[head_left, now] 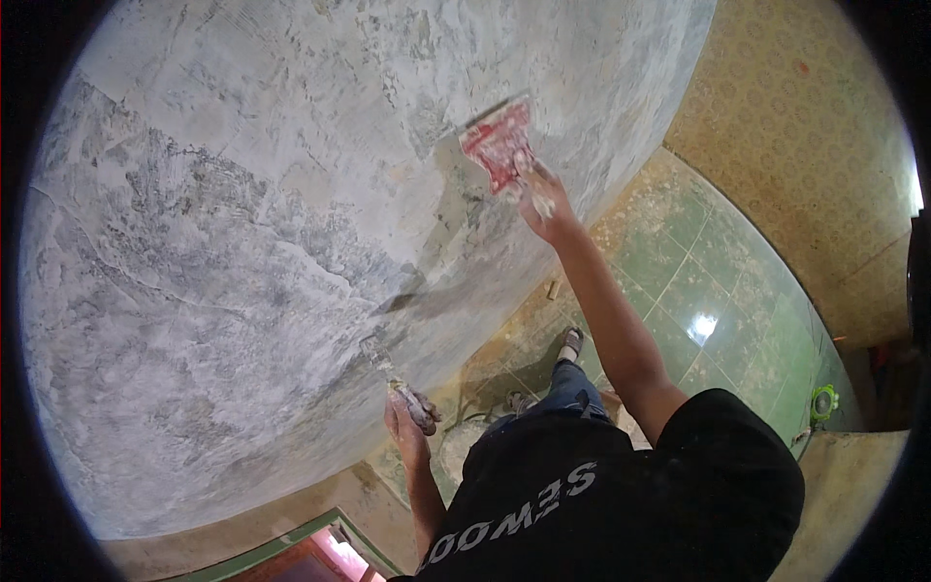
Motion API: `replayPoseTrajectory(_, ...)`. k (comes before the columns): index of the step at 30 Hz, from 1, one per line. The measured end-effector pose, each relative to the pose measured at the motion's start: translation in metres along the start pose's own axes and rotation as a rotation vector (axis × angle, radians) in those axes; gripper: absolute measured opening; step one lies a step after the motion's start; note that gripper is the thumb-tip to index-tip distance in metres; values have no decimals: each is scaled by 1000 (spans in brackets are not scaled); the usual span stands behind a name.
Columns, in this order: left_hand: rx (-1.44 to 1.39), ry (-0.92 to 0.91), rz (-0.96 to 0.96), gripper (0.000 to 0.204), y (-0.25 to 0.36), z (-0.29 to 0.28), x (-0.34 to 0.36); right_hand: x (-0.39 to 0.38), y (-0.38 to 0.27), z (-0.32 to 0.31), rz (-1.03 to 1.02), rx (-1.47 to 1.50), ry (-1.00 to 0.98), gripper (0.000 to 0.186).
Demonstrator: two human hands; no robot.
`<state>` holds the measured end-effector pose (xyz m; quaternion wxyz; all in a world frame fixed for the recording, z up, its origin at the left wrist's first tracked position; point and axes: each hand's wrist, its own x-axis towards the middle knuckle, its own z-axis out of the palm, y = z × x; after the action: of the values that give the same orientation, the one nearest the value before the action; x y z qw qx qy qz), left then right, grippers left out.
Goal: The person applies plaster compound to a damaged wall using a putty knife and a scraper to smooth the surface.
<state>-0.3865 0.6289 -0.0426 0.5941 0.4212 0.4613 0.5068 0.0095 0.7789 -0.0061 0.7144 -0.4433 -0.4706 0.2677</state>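
The right hand [545, 202] grips a flat red spreader [497, 145] smeared white, at the upper middle, by the patchy grey plaster wall [233, 272]. Its edge should probably press evenly, so no ridges form. The left hand [407, 432], lower middle, holds a paste-covered tool [420, 411]. Dusty green floor tiles [648, 264] lie at right; the sandalled foot [570, 343] could get in the way.
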Motion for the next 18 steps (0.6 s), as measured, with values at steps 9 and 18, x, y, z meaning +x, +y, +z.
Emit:
replayPoseTrajectory(9,-58,104,-10,32,-4,-6,-11,-194,201,-3,934,165,90,47)
replayPoseTrajectory(18,-51,3,18,30,-5,-11,-21,-11,37,-10,390,705,94,35)
